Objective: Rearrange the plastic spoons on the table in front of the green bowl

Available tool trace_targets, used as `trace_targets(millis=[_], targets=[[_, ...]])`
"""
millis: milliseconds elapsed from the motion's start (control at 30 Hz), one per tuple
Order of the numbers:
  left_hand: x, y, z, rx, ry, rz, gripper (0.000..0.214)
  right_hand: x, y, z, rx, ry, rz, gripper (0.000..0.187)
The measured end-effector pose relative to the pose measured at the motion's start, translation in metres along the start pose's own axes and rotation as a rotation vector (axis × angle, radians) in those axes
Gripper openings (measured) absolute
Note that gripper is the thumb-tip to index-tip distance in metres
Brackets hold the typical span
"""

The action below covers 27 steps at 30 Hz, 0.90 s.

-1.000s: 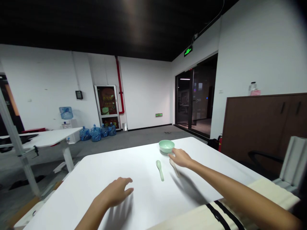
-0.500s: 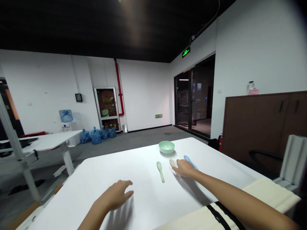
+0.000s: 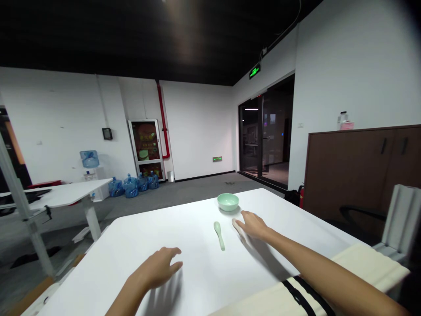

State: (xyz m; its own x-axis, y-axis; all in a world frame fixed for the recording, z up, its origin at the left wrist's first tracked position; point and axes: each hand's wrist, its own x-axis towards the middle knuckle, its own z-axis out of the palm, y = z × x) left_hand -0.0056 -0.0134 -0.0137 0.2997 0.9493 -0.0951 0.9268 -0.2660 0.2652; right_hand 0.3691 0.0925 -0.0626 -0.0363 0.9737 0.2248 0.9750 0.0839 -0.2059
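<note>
In the head view, we are recording the right hand [image 3: 253, 226] lying over a pale spoon [image 3: 239, 231] on the white table [image 3: 98, 272], fingers extended; we cannot tell whether it is grasping the spoon. The left hand [image 3: 158, 267] is holding nothing, its fingers spread open. A green spoon [image 3: 219, 235] is lying between the hands, just below a pale green bowl [image 3: 228, 202], which is standing upright near the table's far edge. Blue water jugs [image 3: 130, 189] are standing along the far wall.
</note>
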Motion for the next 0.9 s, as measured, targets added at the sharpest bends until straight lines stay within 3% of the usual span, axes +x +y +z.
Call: trace_targets(millis=[500,767,900], targets=[[0.003,-0.002,0.002,-0.004,-0.003,-0.005,0.059,-0.002,0.015,0.001,0.047,-0.029,-0.117,0.055],[0.002,0.0,0.0,-0.001,-0.011,-0.005,0.057,-0.003,0.002,-0.004,-0.02,-0.025,-0.016,0.047],[0.001,0.001,0.0,-0.002,-0.007,-0.005,0.059,-0.003,-0.006,0.005,-0.047,-0.144,0.026,0.044]])
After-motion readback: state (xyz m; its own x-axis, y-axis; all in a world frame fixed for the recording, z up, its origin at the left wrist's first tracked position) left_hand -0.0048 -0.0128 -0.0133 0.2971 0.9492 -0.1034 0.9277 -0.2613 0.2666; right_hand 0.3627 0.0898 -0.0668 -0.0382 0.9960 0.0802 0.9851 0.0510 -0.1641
